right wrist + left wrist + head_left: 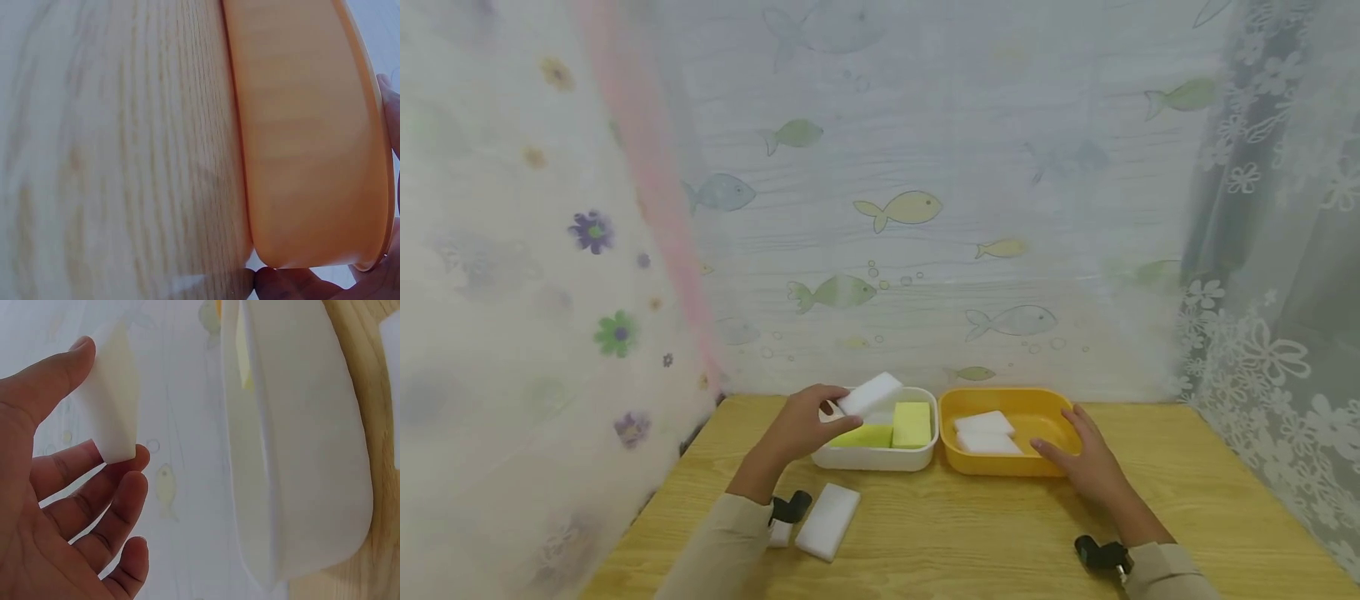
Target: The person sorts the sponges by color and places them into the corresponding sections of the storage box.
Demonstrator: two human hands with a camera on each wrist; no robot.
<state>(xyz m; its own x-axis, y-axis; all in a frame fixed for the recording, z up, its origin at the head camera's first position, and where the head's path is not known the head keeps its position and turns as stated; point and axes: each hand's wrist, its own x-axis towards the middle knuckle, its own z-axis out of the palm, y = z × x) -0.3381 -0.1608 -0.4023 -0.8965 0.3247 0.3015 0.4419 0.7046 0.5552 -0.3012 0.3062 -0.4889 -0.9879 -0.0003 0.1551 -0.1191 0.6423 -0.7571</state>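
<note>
Above the white tub [874, 459], my left hand [801, 425] pinches a white sponge block [870, 395] between thumb and fingers. The left wrist view shows this white block [112, 394] held by its edges, the lower fingers loosely bent. Inside the white tub lie yellow sponges [912, 425]. My right hand [1093, 458] rests at the right end of the orange tub [1000, 465], thumb extended over the front rim and fingers along the end. In the right wrist view, fingertips touch the outside of the orange tub [306, 137] near the table. Two white sponges [985, 423] lie in the orange tub.
Another white sponge block [828, 522] lies on the wooden table [970, 533] in front of the white tub, with one more [780, 533] partly hidden by the left wrist. Behind the tubs hangs a fish-patterned curtain [925, 292].
</note>
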